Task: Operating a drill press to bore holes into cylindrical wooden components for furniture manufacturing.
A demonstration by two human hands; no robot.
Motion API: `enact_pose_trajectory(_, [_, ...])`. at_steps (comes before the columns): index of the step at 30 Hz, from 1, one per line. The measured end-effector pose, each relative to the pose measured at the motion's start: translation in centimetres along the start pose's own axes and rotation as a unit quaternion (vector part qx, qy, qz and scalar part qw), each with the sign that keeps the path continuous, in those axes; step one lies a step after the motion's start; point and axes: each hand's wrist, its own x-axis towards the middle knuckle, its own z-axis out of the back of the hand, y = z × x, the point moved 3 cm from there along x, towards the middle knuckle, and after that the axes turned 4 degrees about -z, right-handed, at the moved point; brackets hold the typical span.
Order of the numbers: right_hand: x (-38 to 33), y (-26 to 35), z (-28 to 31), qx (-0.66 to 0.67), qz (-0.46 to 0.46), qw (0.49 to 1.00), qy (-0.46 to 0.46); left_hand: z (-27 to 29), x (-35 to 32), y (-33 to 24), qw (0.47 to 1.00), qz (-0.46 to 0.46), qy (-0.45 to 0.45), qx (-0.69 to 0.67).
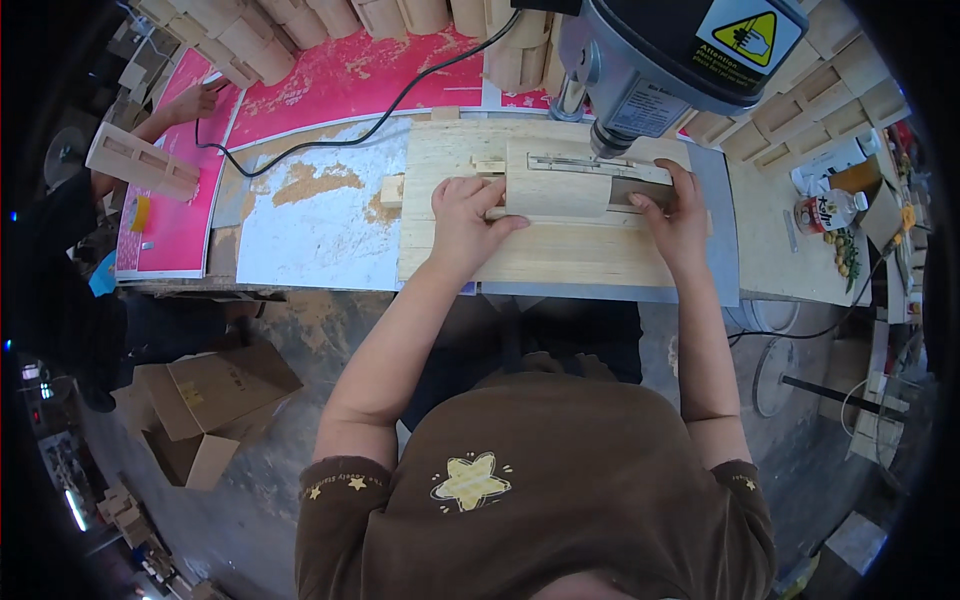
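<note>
A curved pale wooden piece (556, 186) lies on a wooden jig board (520, 255) under the grey drill press head (660, 50). My left hand (465, 215) grips the left edge of the piece, thumb across its lower corner. My right hand (675, 215) presses on its right end, fingers over the dark slot beside the drill chuck (608, 145). A thin metal strip (580, 163) lies along the top of the piece.
Small wood blocks (392, 190) sit left of the jig. Sawdust covers a white sheet (320, 220). A black cable (350, 135) crosses pink sheets. Another person's hand (190, 103) holds a slotted wooden part (140, 160) at left. Bottle (828, 212) at right; cardboard boxes (205, 400) on floor.
</note>
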Motion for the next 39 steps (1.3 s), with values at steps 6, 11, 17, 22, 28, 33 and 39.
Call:
enact_pose_trajectory(6, [5.8,6.0,7.9,0.071,0.11,0.99,-0.06,-0.1,-0.2,0.1,0.999,-0.003,0.035,0.007])
enact_pose_trajectory(11, [13.6,13.0,10.2,0.185,0.154,0.951,-0.194,-0.4,0.0,0.0,0.999,0.005,0.047,-0.005])
enact_pose_trajectory(17, [14.1,13.8,10.0,0.126,0.07,0.988,-0.062,-0.6,0.1,0.2,1.0,-0.013,0.027,0.007])
enact_pose_trajectory(22, [7.9,14.7,10.8,0.066,0.147,0.98,-0.121,0.2,0.0,0.2,1.0,-0.007,0.027,-0.01])
enact_pose_trajectory(28, [1.1,12.8,9.3,0.032,0.122,0.987,-0.099,-0.5,-0.1,0.1,1.0,-0.014,0.009,-0.004])
enact_pose_trajectory(33, [-0.7,9.0,6.1,0.097,0.132,0.98,-0.109,0.2,0.0,-1.1,0.996,-0.056,-0.064,0.016])
enact_pose_trajectory(39, [-0.7,5.7,2.7,0.056,0.219,0.961,-0.161,-0.4,-0.3,-0.1,1.0,-0.028,-0.008,0.0])
